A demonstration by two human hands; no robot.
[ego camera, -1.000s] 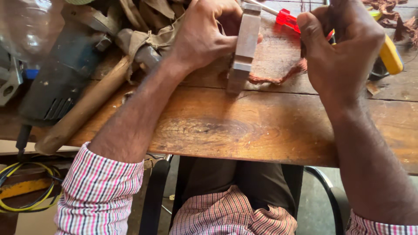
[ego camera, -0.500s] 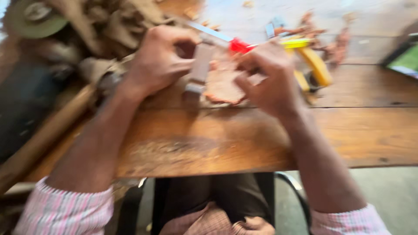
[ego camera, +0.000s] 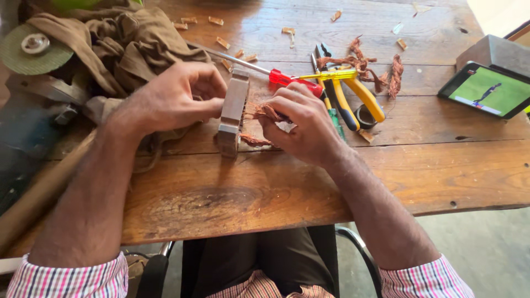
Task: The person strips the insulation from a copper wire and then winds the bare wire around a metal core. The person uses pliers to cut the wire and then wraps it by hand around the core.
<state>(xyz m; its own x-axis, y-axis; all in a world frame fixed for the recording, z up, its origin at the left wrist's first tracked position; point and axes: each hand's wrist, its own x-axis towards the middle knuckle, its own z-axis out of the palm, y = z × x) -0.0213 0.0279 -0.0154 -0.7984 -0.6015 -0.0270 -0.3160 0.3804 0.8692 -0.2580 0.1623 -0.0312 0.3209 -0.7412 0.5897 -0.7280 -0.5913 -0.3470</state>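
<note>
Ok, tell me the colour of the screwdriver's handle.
Red, translucent; the screwdriver shows best in the head view.

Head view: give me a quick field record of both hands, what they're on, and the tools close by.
left hand: steadies a grey rectangular metal block standing on edge
right hand: pinches reddish-brown copper wire strands at the block
surface: worn wooden table
tools: red-handled screwdriver, yellow-handled pliers behind the right hand
left of hands: brown crumpled cloth
far right: phone with lit green screen
</note>
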